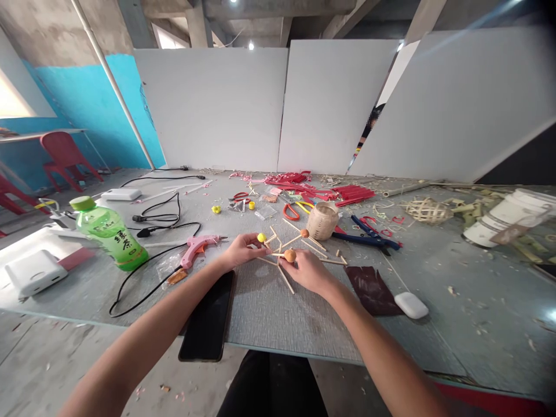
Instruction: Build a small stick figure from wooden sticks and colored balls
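Note:
Over the table's middle, my left hand is closed, its fingertips pinching one end of a thin wooden stick. An orange clay ball sits on the stick's other end, and my right hand is closed at that ball. Its fingertips are partly hidden. A yellow clay ball shows right by my left fingers. Farther off, a brownish-orange ball joins more sticks. Loose sticks lie beneath and around both hands.
A bamboo cup and blue pliers stand beyond my right hand. Leftward lie a pink glue gun, its black cable, a green tea bottle and a phone. Brown sheet, white case and red strips lie rightward.

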Demonstrator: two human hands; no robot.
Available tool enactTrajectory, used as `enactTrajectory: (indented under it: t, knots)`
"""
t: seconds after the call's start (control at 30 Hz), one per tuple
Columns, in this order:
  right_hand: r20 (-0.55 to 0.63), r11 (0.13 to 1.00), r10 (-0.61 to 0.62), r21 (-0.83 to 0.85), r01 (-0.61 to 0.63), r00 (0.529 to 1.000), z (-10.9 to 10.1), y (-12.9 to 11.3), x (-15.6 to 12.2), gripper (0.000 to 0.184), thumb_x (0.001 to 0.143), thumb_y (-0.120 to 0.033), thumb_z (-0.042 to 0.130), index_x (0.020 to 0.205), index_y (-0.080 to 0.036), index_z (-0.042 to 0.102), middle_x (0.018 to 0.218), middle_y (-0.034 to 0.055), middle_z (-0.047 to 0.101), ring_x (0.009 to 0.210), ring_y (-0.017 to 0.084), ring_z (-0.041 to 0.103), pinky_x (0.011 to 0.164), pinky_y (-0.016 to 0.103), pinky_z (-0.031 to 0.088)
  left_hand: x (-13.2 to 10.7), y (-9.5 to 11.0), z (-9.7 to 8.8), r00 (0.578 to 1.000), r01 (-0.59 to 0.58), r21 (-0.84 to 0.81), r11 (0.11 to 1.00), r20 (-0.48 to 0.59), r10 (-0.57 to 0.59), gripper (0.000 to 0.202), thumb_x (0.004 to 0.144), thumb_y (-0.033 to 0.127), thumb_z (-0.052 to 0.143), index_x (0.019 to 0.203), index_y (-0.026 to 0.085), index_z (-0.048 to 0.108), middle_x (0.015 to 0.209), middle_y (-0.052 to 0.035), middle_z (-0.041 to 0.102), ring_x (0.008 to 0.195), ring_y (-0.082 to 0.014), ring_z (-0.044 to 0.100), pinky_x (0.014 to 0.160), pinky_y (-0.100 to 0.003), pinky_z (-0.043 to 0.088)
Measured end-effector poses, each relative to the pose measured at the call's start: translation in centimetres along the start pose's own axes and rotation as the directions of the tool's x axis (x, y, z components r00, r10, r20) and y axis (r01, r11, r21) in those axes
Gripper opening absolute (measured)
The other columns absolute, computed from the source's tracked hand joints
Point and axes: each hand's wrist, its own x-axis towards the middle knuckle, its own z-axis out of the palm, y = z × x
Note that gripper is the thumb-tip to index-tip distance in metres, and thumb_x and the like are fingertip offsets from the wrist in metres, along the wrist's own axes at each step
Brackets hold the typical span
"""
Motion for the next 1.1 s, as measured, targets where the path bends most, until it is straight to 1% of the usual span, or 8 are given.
enactTrajectory:
  t: [0.33,0.47,0.6,0.67,0.77,0.87,0.93,1.1]
  knots:
    - [0.007,1.000,-0.011,0.019,0.011,1.000,-0.1,-0.3,0.0,0.021,0.100,-0.027,0.059,0.086,-0.020,0.073,0.076,0.0033,0.071,0.065,0.015,0.061,0.063,0.028,0.040,0.0,-0.4,-0.1,1.000,0.011,0.050,0.999,-0.001,-0.011,0.039,0.080,0.049,0.083,0.098,0.015,0.076,0.087,-0.0013,0.068,0.076,-0.0137,0.059,0.067,-0.023,0.041]
    - [0.001,0.999,-0.018,0.027,0.018,1.000,0.0,-0.2,-0.1,0.021,0.101,-0.027,0.059,0.088,-0.020,0.074,0.078,0.0038,0.072,0.067,0.016,0.062,0.064,0.028,0.041,0.0,-0.2,-0.2,1.000,0.005,0.052,0.999,0.012,-0.006,0.038,0.080,0.049,0.082,0.098,0.015,0.077,0.089,-0.0022,0.069,0.079,-0.0146,0.060,0.069,-0.024,0.042]
    - [-0.003,0.999,-0.015,0.030,0.015,1.000,0.0,-0.3,-0.1,0.023,0.101,-0.029,0.059,0.086,-0.020,0.073,0.074,0.0030,0.070,0.063,0.015,0.059,0.062,0.028,0.038,-0.1,0.1,-0.1,1.000,0.005,0.037,0.999,0.022,-0.006,0.037,0.082,0.047,0.081,0.099,0.015,0.076,0.090,-0.0028,0.070,0.081,-0.0152,0.062,0.071,-0.024,0.043]
    - [0.002,0.999,-0.015,0.034,0.015,1.000,-0.1,-0.4,-0.1,0.024,0.101,-0.029,0.060,0.084,-0.020,0.073,0.073,0.0023,0.070,0.061,0.014,0.057,0.061,0.028,0.036,-0.1,0.1,-0.1,1.000,0.010,0.023,1.000,0.025,-0.010,0.037,0.083,0.046,0.078,0.103,0.015,0.075,0.093,-0.0040,0.071,0.083,-0.0158,0.063,0.072,-0.025,0.044]
    - [0.011,0.999,-0.018,0.040,0.018,1.000,-0.2,-0.4,-0.1,0.022,0.101,-0.027,0.060,0.085,-0.020,0.073,0.074,0.0018,0.071,0.062,0.014,0.057,0.061,0.028,0.036,-0.2,0.1,-0.2,0.999,0.016,-0.005,1.000,0.031,-0.016,0.039,0.086,0.040,0.074,0.115,0.015,0.071,0.103,-0.0068,0.073,0.086,-0.0166,0.065,0.073,-0.025,0.046]
    - [0.016,0.999,-0.019,0.045,0.018,1.000,-0.2,-0.3,-0.1,0.019,0.100,-0.025,0.060,0.087,-0.021,0.073,0.075,0.0012,0.071,0.064,0.014,0.058,0.062,0.028,0.036,-0.2,-0.3,-0.5,0.998,-0.006,-0.034,0.999,0.055,0.008,0.045,0.082,0.029,0.074,0.124,0.014,0.067,0.111,-0.0089,0.073,0.092,-0.0175,0.066,0.077,-0.026,0.049]
    - [0.017,0.999,-0.017,0.049,0.017,1.000,-0.1,-0.3,-0.1,0.019,0.100,-0.024,0.061,0.085,-0.021,0.072,0.075,0.0009,0.071,0.064,0.014,0.057,0.062,0.028,0.035,-0.1,-0.6,-0.6,0.997,-0.027,-0.041,0.999,0.072,0.030,0.048,0.078,0.026,0.077,0.123,0.014,0.066,0.113,-0.0091,0.072,0.094,-0.0177,0.066,0.080,-0.027,0.050]
    - [0.017,0.998,-0.011,0.068,0.010,1.000,-0.2,-0.5,0.0,0.019,0.099,-0.023,0.062,0.083,-0.020,0.072,0.077,0.0010,0.072,0.064,0.013,0.057,0.062,0.028,0.036,0.1,-1.5,-0.5,0.993,-0.027,-0.078,0.997,0.110,0.036,0.051,0.076,0.029,0.086,0.120,0.015,0.065,0.114,-0.0093,0.071,0.092,-0.0171,0.066,0.080,-0.028,0.052]
